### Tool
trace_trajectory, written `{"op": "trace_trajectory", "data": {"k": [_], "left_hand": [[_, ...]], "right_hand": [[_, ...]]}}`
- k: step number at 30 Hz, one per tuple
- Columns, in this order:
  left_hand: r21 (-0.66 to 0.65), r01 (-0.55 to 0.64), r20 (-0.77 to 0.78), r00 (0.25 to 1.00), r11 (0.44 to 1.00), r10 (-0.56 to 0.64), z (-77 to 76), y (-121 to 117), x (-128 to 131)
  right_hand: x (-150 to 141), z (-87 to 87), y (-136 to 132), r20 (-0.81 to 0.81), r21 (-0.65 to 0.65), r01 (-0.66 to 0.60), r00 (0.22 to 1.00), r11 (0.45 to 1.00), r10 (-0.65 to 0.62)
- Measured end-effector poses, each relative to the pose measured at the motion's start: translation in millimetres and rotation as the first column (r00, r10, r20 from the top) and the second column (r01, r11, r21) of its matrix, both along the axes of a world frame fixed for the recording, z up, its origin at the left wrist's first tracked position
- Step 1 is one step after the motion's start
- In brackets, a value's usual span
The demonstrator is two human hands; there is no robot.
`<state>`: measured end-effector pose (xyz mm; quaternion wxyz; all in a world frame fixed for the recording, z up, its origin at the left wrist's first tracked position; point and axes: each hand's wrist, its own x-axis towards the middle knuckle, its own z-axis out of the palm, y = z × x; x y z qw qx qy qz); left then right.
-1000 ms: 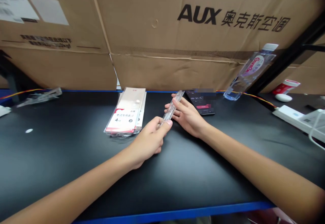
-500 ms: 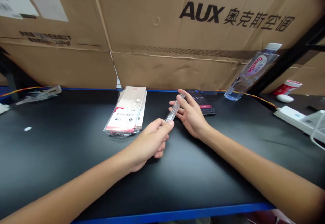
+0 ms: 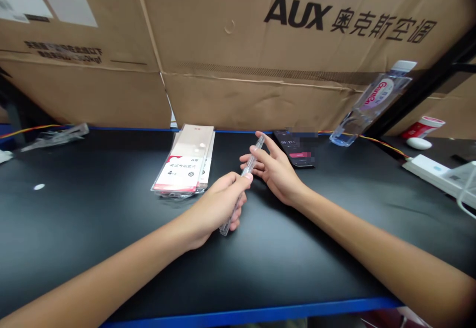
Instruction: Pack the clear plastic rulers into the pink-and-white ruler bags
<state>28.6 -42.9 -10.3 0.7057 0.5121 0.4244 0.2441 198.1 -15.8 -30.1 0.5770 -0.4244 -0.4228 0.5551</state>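
Above tabletop [image 3: 290,253], right of packets [image 3: 180,166], I see clear plastic strip [image 3: 249,164]: left grip [image 3: 223,199] clasping lower part, right grip [image 3: 277,169] loosely pinching upper end; likely adjusting step, next move needs light, even hold

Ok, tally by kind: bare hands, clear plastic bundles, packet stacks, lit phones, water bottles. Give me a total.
Left hand and right hand: 2
Clear plastic bundle: 1
Packet stack: 1
Lit phone: 1
Water bottle: 1
Total: 6
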Motion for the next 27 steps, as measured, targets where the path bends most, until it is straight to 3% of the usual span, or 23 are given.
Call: {"op": "trace_trajectory", "data": {"k": [27], "left_hand": [[-0.027, 0.013, 0.013, 1.000, 1.000, -0.012, -1.9, 3.6, -2.9]], "right_hand": [[-1.3, 1.5, -2.9, 0.000, -0.066, -0.050, 0.999, 0.997, 0.050]]}}
